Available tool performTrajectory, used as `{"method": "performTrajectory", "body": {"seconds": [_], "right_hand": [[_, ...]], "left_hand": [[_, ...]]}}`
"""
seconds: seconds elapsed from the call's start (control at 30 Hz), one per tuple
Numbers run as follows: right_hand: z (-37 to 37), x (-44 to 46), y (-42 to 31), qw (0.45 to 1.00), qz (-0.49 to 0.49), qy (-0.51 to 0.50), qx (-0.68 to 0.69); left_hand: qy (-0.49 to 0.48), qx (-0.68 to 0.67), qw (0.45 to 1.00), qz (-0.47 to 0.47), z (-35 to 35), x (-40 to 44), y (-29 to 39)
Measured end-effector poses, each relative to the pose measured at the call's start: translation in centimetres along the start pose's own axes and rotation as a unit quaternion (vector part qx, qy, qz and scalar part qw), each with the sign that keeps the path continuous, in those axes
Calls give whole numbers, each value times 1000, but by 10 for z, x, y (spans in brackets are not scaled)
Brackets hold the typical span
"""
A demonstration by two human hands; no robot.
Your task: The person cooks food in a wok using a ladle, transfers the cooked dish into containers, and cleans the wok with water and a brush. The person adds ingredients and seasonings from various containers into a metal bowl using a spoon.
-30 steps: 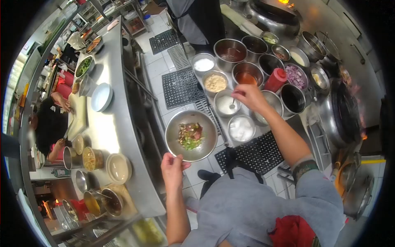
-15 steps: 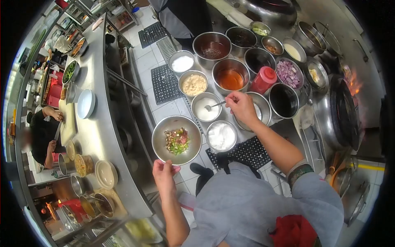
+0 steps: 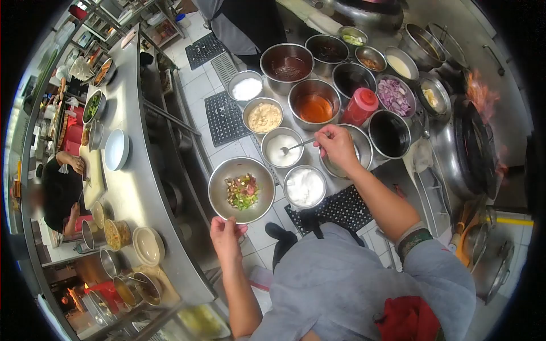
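My left hand (image 3: 228, 237) pinches the near rim of a steel mixing bowl (image 3: 218, 208), holding it level over the floor. Chopped green, pink and brown pieces (image 3: 243, 192) lie in its bottom. In my right hand (image 3: 336, 146) is the handle of a small metal spoon (image 3: 297, 146), fingers closed round it. The spoon's head rests in a steel tub of white granules (image 3: 278, 143). Just below stands a second tub, heaped with white powder (image 3: 305, 187). Behind are a tub of tan paste (image 3: 265, 117) and a pot of orange-red liquid (image 3: 314, 108). Under my right wrist sits a partly hidden steel pot (image 3: 364, 149).
A red squeeze bottle (image 3: 360, 107), a bowl of chopped red onion (image 3: 393, 96) and pots of dark liquid (image 3: 389, 134) crowd the right. Flames (image 3: 482, 94) rise beside a wok (image 3: 469, 149). A steel counter (image 3: 153, 187) runs along the left. Another person (image 3: 60, 193) works beyond it.
The view has shifted slightly. My left hand still holds the bowl, and the spoon stays in the white granules with its handle a little changed in angle. Flames by the wok have grown.
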State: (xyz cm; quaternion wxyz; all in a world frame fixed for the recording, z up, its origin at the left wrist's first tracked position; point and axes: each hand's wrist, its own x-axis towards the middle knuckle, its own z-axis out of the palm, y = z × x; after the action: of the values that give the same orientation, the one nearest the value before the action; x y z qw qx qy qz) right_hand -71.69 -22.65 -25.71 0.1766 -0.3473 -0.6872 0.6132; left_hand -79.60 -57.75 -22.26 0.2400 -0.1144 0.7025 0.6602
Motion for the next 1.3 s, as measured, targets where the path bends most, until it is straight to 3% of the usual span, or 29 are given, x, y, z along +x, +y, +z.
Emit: {"method": "performTrajectory", "body": {"seconds": [0.2,0.4,0.53,0.67,0.8,0.9,0.93,1.03,1.3], "right_hand": [[11,-11,-10,1000,0,-1,-20],[-8,-15,-14,997,56,5,60],[-18,-37,-55,991,56,-27,120],[2,-26,-70,993,-93,70,12],[13,-3,-43,973,-132,73,-173],[16,0,-16,974,-126,32,-185],[17,-4,-17,988,-79,13,-132],[10,-12,-18,996,-25,18,-85],[-10,-10,-13,999,14,28,12]], "left_hand": [[-7,1,1000,-11,-7,9,-4],[-21,-1,1000,-1,-17,17,-6],[-33,-2,999,-6,-14,20,-1],[-61,7,998,-5,-1,11,10],[-65,8,998,-10,-5,-2,18],[-55,3,998,-9,-13,-4,16],[-46,0,999,-14,-14,-5,17],[-40,7,999,-15,-19,-3,11],[-34,9,999,-16,-13,15,2]]}}
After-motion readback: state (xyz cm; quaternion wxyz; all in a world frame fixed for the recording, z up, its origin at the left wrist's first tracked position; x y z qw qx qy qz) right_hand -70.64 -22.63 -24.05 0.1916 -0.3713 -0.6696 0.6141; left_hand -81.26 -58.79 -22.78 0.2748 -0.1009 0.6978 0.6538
